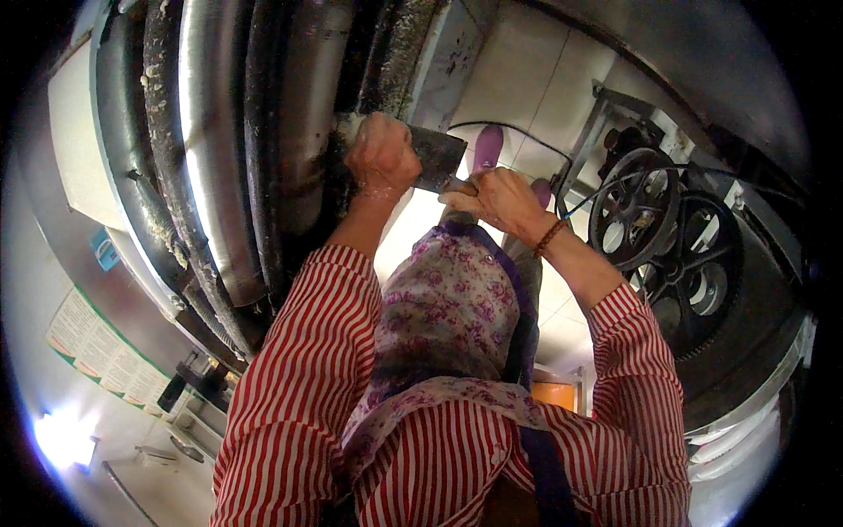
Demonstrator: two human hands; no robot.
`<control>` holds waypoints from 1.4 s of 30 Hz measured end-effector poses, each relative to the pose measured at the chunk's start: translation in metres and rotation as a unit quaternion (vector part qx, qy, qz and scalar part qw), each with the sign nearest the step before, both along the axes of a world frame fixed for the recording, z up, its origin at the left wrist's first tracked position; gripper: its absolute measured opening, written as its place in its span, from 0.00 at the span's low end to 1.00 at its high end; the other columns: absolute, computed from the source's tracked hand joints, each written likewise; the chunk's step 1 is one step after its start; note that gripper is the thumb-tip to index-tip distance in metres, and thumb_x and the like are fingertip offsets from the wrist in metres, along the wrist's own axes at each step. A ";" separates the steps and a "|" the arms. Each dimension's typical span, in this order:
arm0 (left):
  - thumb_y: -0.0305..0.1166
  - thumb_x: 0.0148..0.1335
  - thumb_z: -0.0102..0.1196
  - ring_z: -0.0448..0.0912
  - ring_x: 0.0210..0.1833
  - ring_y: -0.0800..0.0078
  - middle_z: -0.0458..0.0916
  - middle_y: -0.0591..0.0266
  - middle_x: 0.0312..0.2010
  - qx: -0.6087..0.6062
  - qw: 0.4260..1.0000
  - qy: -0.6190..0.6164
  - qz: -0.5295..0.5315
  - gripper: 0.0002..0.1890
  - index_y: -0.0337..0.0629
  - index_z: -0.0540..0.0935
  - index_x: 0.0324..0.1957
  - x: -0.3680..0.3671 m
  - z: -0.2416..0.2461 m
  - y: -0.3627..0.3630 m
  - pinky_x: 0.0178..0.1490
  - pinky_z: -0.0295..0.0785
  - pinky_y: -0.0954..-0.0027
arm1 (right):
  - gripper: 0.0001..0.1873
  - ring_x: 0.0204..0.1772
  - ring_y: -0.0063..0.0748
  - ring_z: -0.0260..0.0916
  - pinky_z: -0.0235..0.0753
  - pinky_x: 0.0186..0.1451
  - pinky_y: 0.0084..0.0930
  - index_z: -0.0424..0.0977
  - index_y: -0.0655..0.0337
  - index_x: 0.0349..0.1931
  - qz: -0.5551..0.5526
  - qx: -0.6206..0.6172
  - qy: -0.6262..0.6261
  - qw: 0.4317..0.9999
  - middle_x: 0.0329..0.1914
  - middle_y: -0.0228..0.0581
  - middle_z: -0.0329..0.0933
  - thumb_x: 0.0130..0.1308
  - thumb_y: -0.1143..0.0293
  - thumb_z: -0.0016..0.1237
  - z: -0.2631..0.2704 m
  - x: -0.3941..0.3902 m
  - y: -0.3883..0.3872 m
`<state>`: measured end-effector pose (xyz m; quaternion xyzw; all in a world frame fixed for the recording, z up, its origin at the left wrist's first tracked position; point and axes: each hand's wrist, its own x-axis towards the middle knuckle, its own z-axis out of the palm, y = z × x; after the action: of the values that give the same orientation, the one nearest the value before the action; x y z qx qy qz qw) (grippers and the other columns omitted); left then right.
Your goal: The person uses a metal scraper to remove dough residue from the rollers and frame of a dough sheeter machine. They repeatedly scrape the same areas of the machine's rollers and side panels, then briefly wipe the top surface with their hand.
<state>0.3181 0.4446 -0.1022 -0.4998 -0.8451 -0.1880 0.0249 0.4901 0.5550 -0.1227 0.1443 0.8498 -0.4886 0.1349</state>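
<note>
My right hand [506, 201] grips the short handle of a broad, dark metal blade [440, 157], which looks like a cleaver or wide scraper. The fingers of my left hand [383, 153] are curled closed over the far part of that blade, beside the machine. Whitish residue shows by the knuckles; what lies under this hand is hidden. Left of it run the long metal rollers [214, 165] of a machine, with dough-like crumbs stuck along a dark bar [164, 132].
Spoked pulley wheels [634, 209] with a belt stand at the right, near a black cable [520, 128]. Pale floor tiles [527, 79] lie below, with a purple shoe [488, 146] on them. A coil spring [155, 211] hangs on the machine's left side.
</note>
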 end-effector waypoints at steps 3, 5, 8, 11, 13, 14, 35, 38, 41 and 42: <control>0.23 0.44 0.52 0.72 0.28 0.53 0.70 0.54 0.24 -0.007 1.000 -0.001 0.002 0.03 0.42 0.72 0.21 -0.001 0.000 0.000 0.28 0.67 0.57 | 0.38 0.32 0.56 0.74 0.71 0.37 0.45 0.74 0.69 0.21 0.008 -0.035 -0.090 0.995 0.22 0.57 0.74 0.59 0.34 0.42 0.013 -0.004 0.007; 0.22 0.42 0.53 0.72 0.29 0.52 0.70 0.54 0.25 -0.011 1.000 -0.009 0.007 0.03 0.42 0.73 0.20 -0.001 0.001 0.002 0.28 0.68 0.55 | 0.38 0.32 0.56 0.74 0.71 0.37 0.45 0.74 0.69 0.21 0.008 -0.031 -0.074 0.997 0.22 0.57 0.74 0.59 0.34 0.42 0.008 -0.002 0.006; 0.22 0.42 0.52 0.72 0.29 0.52 0.70 0.54 0.25 -0.014 1.000 -0.010 0.005 0.03 0.42 0.73 0.21 -0.002 0.003 0.002 0.29 0.68 0.55 | 0.37 0.32 0.57 0.74 0.71 0.37 0.45 0.74 0.69 0.22 0.014 -0.027 -0.073 0.997 0.22 0.57 0.74 0.60 0.34 0.42 0.007 -0.004 0.007; 0.23 0.43 0.52 0.72 0.29 0.53 0.70 0.54 0.24 -0.001 1.000 0.000 -0.007 0.03 0.42 0.73 0.21 -0.002 0.002 0.005 0.28 0.68 0.56 | 0.38 0.28 0.57 0.75 0.73 0.33 0.45 0.75 0.68 0.19 0.000 -0.009 -0.042 0.999 0.19 0.57 0.73 0.60 0.34 0.41 -0.002 -0.001 0.003; 0.24 0.44 0.51 0.72 0.29 0.53 0.69 0.54 0.24 -0.004 1.000 0.004 -0.001 0.02 0.42 0.72 0.22 -0.002 0.001 0.004 0.29 0.67 0.57 | 0.38 0.26 0.57 0.75 0.74 0.31 0.45 0.75 0.67 0.18 -0.011 -0.003 -0.016 1.000 0.17 0.57 0.73 0.60 0.33 0.41 -0.004 -0.001 0.003; 0.24 0.45 0.51 0.71 0.29 0.53 0.68 0.54 0.25 -0.006 1.000 0.005 0.001 0.02 0.42 0.72 0.23 -0.003 0.001 0.004 0.29 0.67 0.57 | 0.38 0.26 0.57 0.75 0.74 0.31 0.44 0.75 0.67 0.18 -0.015 -0.004 -0.010 1.000 0.17 0.57 0.73 0.60 0.33 0.41 -0.004 -0.001 0.003; 0.24 0.45 0.53 0.71 0.28 0.53 0.68 0.54 0.23 0.000 1.000 -0.001 -0.002 0.04 0.41 0.71 0.21 -0.003 0.005 0.014 0.29 0.66 0.57 | 0.33 0.34 0.54 0.75 0.72 0.40 0.44 0.80 0.56 0.33 0.046 0.000 -0.085 0.995 0.26 0.53 0.75 0.62 0.34 0.35 -0.004 -0.001 0.011; 0.23 0.45 0.53 0.71 0.28 0.53 0.68 0.54 0.24 -0.004 1.000 0.005 -0.010 0.04 0.41 0.72 0.22 -0.003 0.004 0.013 0.29 0.66 0.57 | 0.36 0.29 0.55 0.75 0.74 0.35 0.45 0.78 0.62 0.25 0.008 0.000 -0.056 0.998 0.22 0.54 0.75 0.61 0.34 0.38 -0.005 0.000 0.008; 0.23 0.45 0.53 0.71 0.28 0.53 0.68 0.54 0.24 -0.004 1.000 0.022 -0.018 0.04 0.41 0.72 0.22 -0.006 -0.001 0.016 0.29 0.66 0.57 | 0.37 0.28 0.55 0.76 0.75 0.32 0.45 0.77 0.65 0.21 -0.004 0.002 -0.042 0.999 0.20 0.54 0.75 0.62 0.34 0.39 0.001 -0.004 0.014; 0.24 0.45 0.53 0.72 0.29 0.54 0.68 0.55 0.25 -0.012 1.000 0.022 -0.011 0.04 0.42 0.72 0.22 -0.006 -0.001 0.017 0.29 0.67 0.57 | 0.37 0.28 0.54 0.76 0.75 0.32 0.45 0.78 0.65 0.22 -0.002 0.001 -0.041 0.999 0.20 0.53 0.75 0.62 0.35 0.38 0.005 -0.005 0.017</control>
<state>0.3124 0.4612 -0.1030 -0.5133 -0.8412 -0.1665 0.0356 0.4848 0.5724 -0.1176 0.1661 0.8439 -0.4817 0.1679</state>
